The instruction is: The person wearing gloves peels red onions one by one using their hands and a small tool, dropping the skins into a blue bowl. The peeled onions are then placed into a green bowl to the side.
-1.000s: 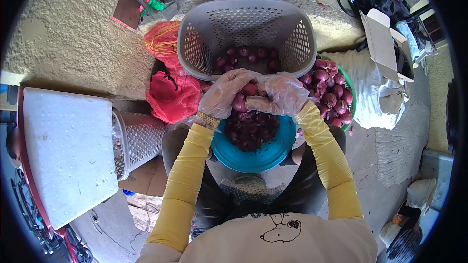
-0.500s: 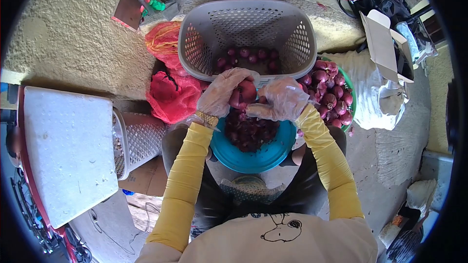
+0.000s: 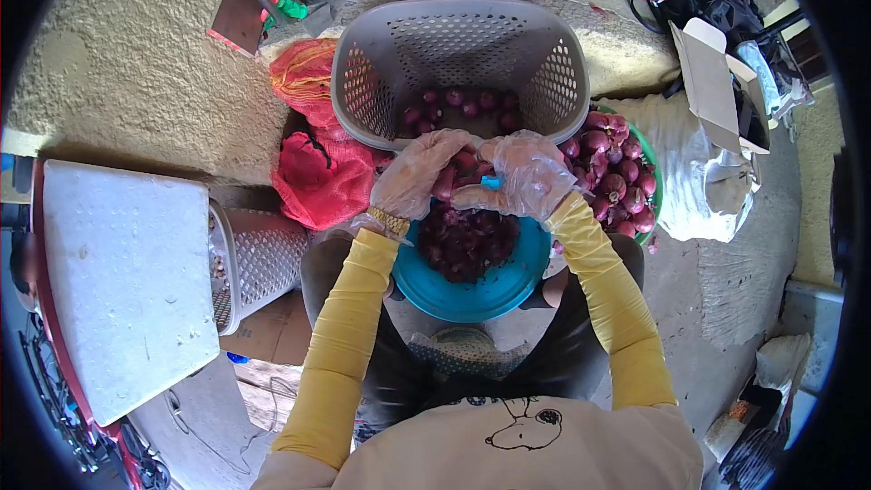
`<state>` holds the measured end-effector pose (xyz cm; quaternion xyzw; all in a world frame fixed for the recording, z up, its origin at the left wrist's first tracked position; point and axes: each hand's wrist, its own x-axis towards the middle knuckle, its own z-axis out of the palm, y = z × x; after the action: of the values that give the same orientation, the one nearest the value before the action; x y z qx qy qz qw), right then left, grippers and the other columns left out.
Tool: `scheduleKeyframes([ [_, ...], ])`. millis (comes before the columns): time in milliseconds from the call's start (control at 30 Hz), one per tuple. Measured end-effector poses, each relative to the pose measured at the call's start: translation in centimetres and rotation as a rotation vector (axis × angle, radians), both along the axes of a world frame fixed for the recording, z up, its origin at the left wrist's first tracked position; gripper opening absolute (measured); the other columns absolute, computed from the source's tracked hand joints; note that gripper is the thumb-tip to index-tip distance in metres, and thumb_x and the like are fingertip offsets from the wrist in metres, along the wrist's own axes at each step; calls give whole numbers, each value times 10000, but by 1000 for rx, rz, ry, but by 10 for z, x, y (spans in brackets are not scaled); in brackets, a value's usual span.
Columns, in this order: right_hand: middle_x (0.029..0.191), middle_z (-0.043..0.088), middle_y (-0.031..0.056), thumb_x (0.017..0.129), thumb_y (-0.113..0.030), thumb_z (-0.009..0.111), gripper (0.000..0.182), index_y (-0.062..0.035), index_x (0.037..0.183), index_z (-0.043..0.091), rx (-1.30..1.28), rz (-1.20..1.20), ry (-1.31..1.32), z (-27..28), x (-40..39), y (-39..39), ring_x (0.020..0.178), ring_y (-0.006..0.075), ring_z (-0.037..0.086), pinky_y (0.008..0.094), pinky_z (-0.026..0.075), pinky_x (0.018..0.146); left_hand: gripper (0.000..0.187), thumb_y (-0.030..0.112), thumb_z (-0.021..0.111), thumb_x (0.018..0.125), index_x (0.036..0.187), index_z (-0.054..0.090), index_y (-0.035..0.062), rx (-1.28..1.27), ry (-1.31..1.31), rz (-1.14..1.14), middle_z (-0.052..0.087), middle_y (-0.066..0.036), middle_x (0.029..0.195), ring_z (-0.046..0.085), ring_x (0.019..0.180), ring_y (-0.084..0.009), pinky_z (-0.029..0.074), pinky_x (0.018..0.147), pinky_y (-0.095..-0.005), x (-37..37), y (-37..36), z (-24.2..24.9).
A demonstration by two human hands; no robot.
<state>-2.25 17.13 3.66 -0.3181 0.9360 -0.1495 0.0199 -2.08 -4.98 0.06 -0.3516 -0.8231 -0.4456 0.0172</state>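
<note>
My left hand (image 3: 406, 180), in a clear plastic glove, is closed around a red onion (image 3: 444, 183) above the blue basin (image 3: 426, 298). My right hand (image 3: 531, 172), gloved the same way, is closed close against the onion. A small blue object (image 3: 492, 182) shows between its thumb and fingers; the rest of that object is hidden. Dark red onion skins (image 3: 467, 249) lie heaped in the basin between my knees. Just beyond my hands stands a grey perforated basket (image 3: 472, 32) with several red onions (image 3: 470, 110) at its bottom.
Right of my hands, a green-rimmed container (image 3: 660, 192) is piled with red onions (image 3: 613, 187). A red mesh sack (image 3: 318, 177) slumps at the left, near a second basket (image 3: 268, 249) and a white foam lid (image 3: 127, 281). A white sack (image 3: 703, 177) lies at the right.
Both hands have shifted slightly, and the onion is turned and more covered by my fingers. The blue object now shows at my right thumb.
</note>
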Motion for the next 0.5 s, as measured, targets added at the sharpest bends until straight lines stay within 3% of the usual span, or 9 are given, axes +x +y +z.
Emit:
scheduleKeyframes([
  [100, 851, 714, 127, 812, -736, 683, 721, -62, 1067, 694, -16, 38, 11, -3, -2, 1, 817, 378, 690, 478, 545, 726, 566, -24, 652, 787, 1341, 562, 48, -110, -84, 26, 647, -163, 1211, 641, 1109, -366, 527, 975, -417, 3, -1, 5],
  [200, 768, 693, 130, 838, -711, 678, 650, -73, 954, 728, -47, 34, 45, -5, -2, 2, 743, 376, 681, 474, 534, 664, 578, -5, 650, 796, 1363, 550, 43, -54, 22, 85, 639, -164, 1260, 618, 1145, -381, 506, 1008, -433, 7, 1, 6],
  [267, 697, 664, 143, 852, -704, 671, 617, -91, 863, 744, -30, 75, -90, -5, -4, 3, 695, 378, 667, 470, 521, 640, 434, 95, 644, 908, 1332, 582, 28, -57, 178, 150, 667, -150, 1214, 668, 1050, -338, 564, 912, -417, 3, 1, -4],
  [300, 697, 664, 143, 852, -704, 671, 617, -91, 863, 744, -30, 76, -89, -3, -4, 3, 695, 378, 667, 470, 521, 640, 434, 95, 644, 908, 1332, 582, 28, -57, 179, 151, 667, -150, 1214, 668, 1050, -338, 564, 912, -417, -2, 0, -20],
  [367, 662, 648, 143, 862, -700, 666, 599, -108, 836, 747, 7, 123, -133, 0, -2, 3, 663, 380, 656, 468, 511, 619, 373, 271, 608, 1020, 1285, 617, 9, 575, -846, 252, 694, -125, 1121, 703, 922, -260, 607, 765, -366, -11, 1, -42],
  [400, 662, 648, 143, 862, -700, 666, 599, -108, 836, 747, 7, 123, -133, 1, -1, 2, 663, 380, 656, 468, 511, 619, 373, 271, 608, 1020, 1285, 617, 9, 576, -845, 252, 694, -125, 1121, 703, 922, -260, 607, 765, -366, -11, 3, -39],
  [467, 676, 658, 151, 867, -713, 639, 639, -88, 785, 743, 78, 163, -155, 4, 2, 0, 682, 378, 675, 476, 531, 634, 448, 406, 548, 1063, 1238, 647, 5, 927, -1142, 366, 702, -108, 1047, 703, 826, -219, 611, 652, -327, -10, 6, -24],
  [500, 676, 658, 151, 867, -713, 639, 639, -88, 785, 743, 78, 165, -153, -3, 3, 2, 682, 378, 675, 476, 531, 634, 448, 406, 548, 1063, 1238, 647, 5, 928, -1139, 367, 702, -108, 1047, 703, 826, -219, 611, 652, -327, -10, 5, -18],
])
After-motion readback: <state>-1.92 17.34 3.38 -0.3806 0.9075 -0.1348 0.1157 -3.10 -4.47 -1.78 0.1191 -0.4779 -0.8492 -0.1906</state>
